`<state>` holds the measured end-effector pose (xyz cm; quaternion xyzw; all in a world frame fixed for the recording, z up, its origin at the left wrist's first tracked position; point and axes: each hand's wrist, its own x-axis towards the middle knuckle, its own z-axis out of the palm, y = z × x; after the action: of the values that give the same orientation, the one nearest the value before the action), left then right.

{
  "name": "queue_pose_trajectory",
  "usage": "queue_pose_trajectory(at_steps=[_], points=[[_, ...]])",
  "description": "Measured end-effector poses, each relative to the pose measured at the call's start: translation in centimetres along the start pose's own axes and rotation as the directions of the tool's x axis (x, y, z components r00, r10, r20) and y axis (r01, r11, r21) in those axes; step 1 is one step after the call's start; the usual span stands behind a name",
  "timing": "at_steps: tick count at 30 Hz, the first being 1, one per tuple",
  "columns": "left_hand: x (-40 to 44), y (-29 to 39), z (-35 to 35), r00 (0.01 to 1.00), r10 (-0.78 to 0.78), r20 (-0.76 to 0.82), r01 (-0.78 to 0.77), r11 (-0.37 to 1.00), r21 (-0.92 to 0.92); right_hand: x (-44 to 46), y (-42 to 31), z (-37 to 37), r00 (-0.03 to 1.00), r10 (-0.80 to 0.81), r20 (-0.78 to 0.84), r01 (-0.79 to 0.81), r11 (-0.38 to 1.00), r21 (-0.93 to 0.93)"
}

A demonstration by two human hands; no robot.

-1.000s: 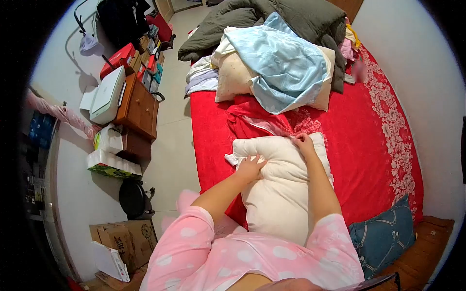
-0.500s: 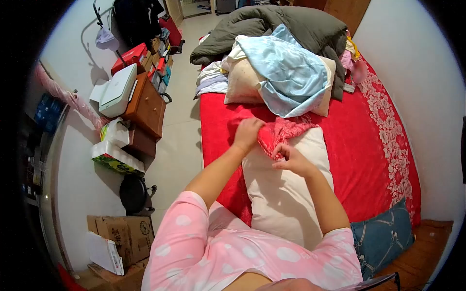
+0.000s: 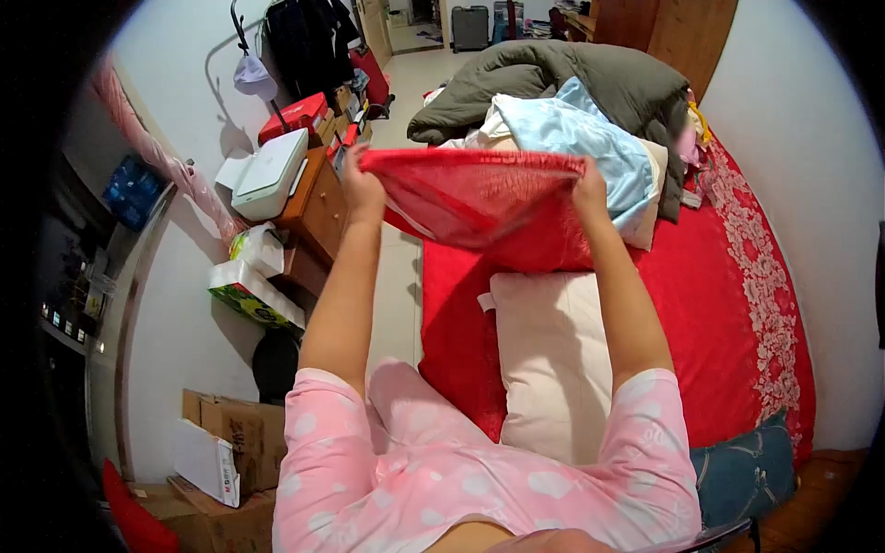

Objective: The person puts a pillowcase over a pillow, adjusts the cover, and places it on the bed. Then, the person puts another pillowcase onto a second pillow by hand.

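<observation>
A red patterned pillowcase [image 3: 479,198] is stretched in the air between my two hands, its lower part sagging and blurred. My left hand [image 3: 364,189] is closed on one upper corner, out past the bed's left edge. The opposite corner is gripped by my right hand [image 3: 590,192], above the bed. Below and nearer to me, a bare white pillow [image 3: 548,355] lies on the red bedspread [image 3: 678,341]. Behind the pillowcase, a light blue satin cloth [image 3: 590,138] covers part of another pillow, which the pillowcase partly hides.
A thick grey-green quilt [image 3: 553,69] is heaped at the bed's far end. A blue cushion [image 3: 747,475] lies at the near right. Along the left stand a wooden cabinet [image 3: 323,203] with a white printer [image 3: 269,175], tissue packs [image 3: 253,295] and cardboard boxes [image 3: 244,433].
Both hands have risen and spread apart, lifting the pillowcase off the white pillow's far end. It was bunched and is now stretched wide. The view has tilted upward.
</observation>
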<state>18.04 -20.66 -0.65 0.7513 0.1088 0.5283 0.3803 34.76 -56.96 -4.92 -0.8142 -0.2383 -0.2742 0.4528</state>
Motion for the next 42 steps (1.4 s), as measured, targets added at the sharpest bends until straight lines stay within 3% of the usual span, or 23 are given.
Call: queue_pose_trajectory(at_steps=[2, 5, 6, 8, 10, 12, 14, 15, 16, 18, 19, 21, 22, 23, 24, 25, 26, 30, 31, 35, 38, 40, 42], points=[[2.8, 0.1, -1.5, 0.981, -0.191, -0.025, 0.176, 0.939, -0.295, 3.3, -1.2, 0.7, 0.995, -0.045, -0.087, 0.069, 0.956, 0.285], [1.1, 4.3, -2.5, 0.994, -0.105, 0.006, 0.105, 0.981, -0.163, 5.5, 0.1, 0.9, 0.988, -0.092, -0.126, 0.147, 0.816, 0.559], [-0.5, 5.3, -2.6, 0.997, -0.067, 0.035, 0.069, 0.996, -0.057, 5.3, 1.5, 0.6, 0.981, -0.141, -0.135, 0.193, 0.810, 0.554], [-3.1, 2.7, -1.6, 0.997, -0.039, 0.071, 0.036, 0.998, 0.045, 3.1, 6.2, 1.1, 1.000, -0.007, 0.000, 0.006, 0.892, 0.452], [-6.8, 0.2, -0.5, 0.942, -0.183, 0.281, 0.173, 0.983, 0.060, -0.2, 8.3, 0.3, 0.967, 0.201, 0.158, -0.246, 0.899, 0.362], [-11.1, -3.1, 1.0, 0.829, -0.354, 0.432, 0.268, 0.931, 0.249, -4.7, 8.2, -1.9, 0.835, 0.442, 0.328, -0.531, 0.803, 0.270], [-15.7, -6.5, 2.4, 0.715, -0.471, 0.516, 0.355, 0.881, 0.313, -8.7, 7.2, -4.5, 0.687, 0.559, 0.464, -0.698, 0.685, 0.209], [-17.4, -7.5, 3.0, 0.638, -0.480, 0.602, 0.361, 0.877, 0.317, -11.5, 11.6, -4.0, 0.827, 0.427, 0.366, -0.479, 0.876, 0.061], [-18.9, -8.0, 3.2, 0.554, -0.483, 0.678, 0.367, 0.873, 0.322, -13.9, 13.6, -4.7, 0.811, 0.439, 0.386, -0.472, 0.882, -0.012], [-21.6, -7.6, 3.6, 0.603, -0.425, 0.675, 0.298, 0.905, 0.303, -15.8, 10.0, -8.8, 0.690, 0.517, 0.506, -0.583, 0.812, -0.035], [-22.4, -6.0, 3.7, 0.627, -0.394, 0.672, 0.261, 0.919, 0.295, -17.4, 11.0, -9.6, 0.686, 0.578, 0.442, -0.591, 0.797, -0.126], [-23.5, -1.2, 3.5, 0.623, -0.246, 0.743, -0.085, 0.922, 0.377, -20.0, 13.2, -11.4, 0.676, 0.673, 0.300, -0.604, 0.739, -0.298], [-24.5, -0.2, 3.9, 0.577, -0.060, 0.815, -0.256, 0.934, 0.249, -20.8, 12.7, -12.1, 0.643, 0.722, 0.253, -0.646, 0.690, -0.327], [-25.5, 1.4, 4.1, 0.417, 0.078, 0.905, -0.393, 0.914, 0.102, -21.2, 11.4, -13.2, 0.608, 0.767, 0.204, -0.686, 0.637, -0.353], [-26.9, 3.2, 4.0, 0.294, 0.156, 0.943, -0.368, 0.929, -0.039, -21.8, 10.5, -14.0, 0.569, 0.808, 0.151, -0.723, 0.580, -0.375], [-29.3, 4.1, 4.1, 0.150, 0.148, 0.978, -0.526, 0.849, -0.048, -23.2, 12.0, -14.2, 0.558, 0.820, 0.128, -0.749, 0.564, -0.350], [-31.2, 4.0, 4.1, -0.015, 0.138, 0.990, -0.532, 0.837, -0.125, -25.3, 15.8, -13.9, 0.547, 0.831, 0.105, -0.772, 0.548, -0.322], [-36.1, 1.9, 4.9, 0.108, 0.220, 0.969, -0.486, 0.862, -0.142, -29.7, 19.3, -13.4, 0.510, 0.826, 0.239, -0.813, 0.554, -0.181], [-36.1, 2.1, 5.1, 0.145, 0.232, 0.962, -0.463, 0.875, -0.142, -29.4, 18.3, -13.6, 0.562, 0.808, 0.178, -0.780, 0.589, -0.212], [-34.5, 6.4, 6.4, 0.128, 0.197, 0.972, -0.189, 0.967, -0.171, -26.7, 15.8, -17.3, 0.614, 0.736, 0.285, -0.751, 0.655, -0.075], [-34.6, 11.6, 6.6, 0.195, 0.281, 0.940, -0.074, 0.960, -0.271, -22.6, 11.8, -22.8, 0.568, 0.741, 0.359, -0.689, 0.666, -0.286], [-34.8, 13.9, 6.9, 0.216, 0.324, 0.921, 0.037, 0.940, -0.339, -21.0, 8.1, -26.0, 0.533, 0.753, 0.385, -0.719, 0.643, -0.264], [-35.0, 14.2, 6.9, 0.173, 0.319, 0.932, 0.000, 0.946, -0.324, -23.5, 11.3, -27.8, 0.567, 0.746, 0.350, -0.616, 0.666, -0.421]])
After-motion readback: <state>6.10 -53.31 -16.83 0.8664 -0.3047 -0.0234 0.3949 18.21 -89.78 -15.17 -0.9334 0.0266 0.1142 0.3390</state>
